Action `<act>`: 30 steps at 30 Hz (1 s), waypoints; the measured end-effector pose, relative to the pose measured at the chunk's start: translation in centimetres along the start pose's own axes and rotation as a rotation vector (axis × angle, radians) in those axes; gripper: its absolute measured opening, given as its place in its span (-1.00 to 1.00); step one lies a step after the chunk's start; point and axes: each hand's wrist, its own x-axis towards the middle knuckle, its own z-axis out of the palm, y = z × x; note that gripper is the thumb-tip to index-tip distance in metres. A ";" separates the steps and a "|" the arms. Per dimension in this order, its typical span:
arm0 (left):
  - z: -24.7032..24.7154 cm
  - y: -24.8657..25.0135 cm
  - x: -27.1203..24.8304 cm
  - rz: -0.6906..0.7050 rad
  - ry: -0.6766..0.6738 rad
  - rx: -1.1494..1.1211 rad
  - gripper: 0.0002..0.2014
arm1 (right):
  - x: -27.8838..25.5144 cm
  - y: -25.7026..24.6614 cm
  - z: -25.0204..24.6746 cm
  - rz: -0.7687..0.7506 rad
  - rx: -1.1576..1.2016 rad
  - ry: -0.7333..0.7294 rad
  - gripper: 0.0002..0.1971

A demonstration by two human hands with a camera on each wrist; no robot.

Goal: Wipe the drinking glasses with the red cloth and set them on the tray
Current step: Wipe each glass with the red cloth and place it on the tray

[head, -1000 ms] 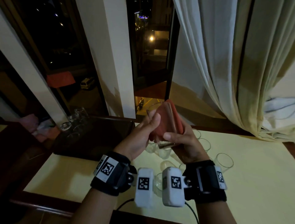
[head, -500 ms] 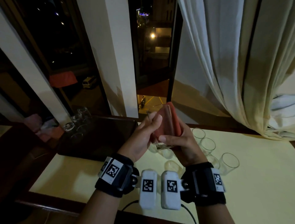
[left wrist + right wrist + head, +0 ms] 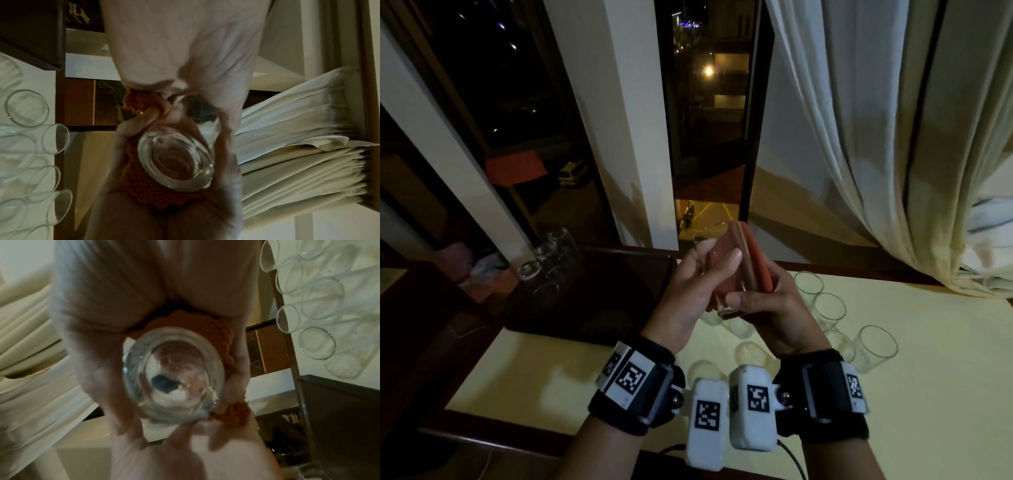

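While your left hand (image 3: 685, 294) grips the glass (image 3: 722, 270) above the table's far edge, your right hand (image 3: 774, 308) clamps the red cloth (image 3: 756, 263) against it. Rotate steadily, wiping fully round before the tray (image 3: 585, 294).

The thick round base of a drinking glass (image 3: 174, 374) fills the middle of the right wrist view, seen end-on. Fingers (image 3: 98, 369) wrap down its left side, and other fingers (image 3: 236, 378) close against its right. Orange-red cloth (image 3: 205, 321) bunches behind the glass and shows again at its lower right. Which hand is which is hard to tell here. At upper right, clear glasses (image 3: 316, 342) stand together on a pale tabletop (image 3: 366, 321), beside a dark tray (image 3: 339, 410).
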 end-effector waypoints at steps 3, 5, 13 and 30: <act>-0.6 0.1 0.3 0.066 0.067 -0.016 -0.18 | 0.0 -0.2 -0.4 -0.025 -0.034 0.062 -0.23; -1.3 0.1 0.6 0.102 0.065 0.007 -0.11 | -0.1 -0.6 -0.7 -0.055 -0.024 0.093 -0.24; -2.7 0.4 0.4 0.111 -0.117 -0.016 -0.02 | 0.3 -2.1 -1.3 -0.125 -0.129 0.170 -0.25; -2.9 1.0 -0.5 0.258 0.034 0.064 -0.24 | 0.8 -1.9 0.1 -0.082 -0.143 0.221 -0.47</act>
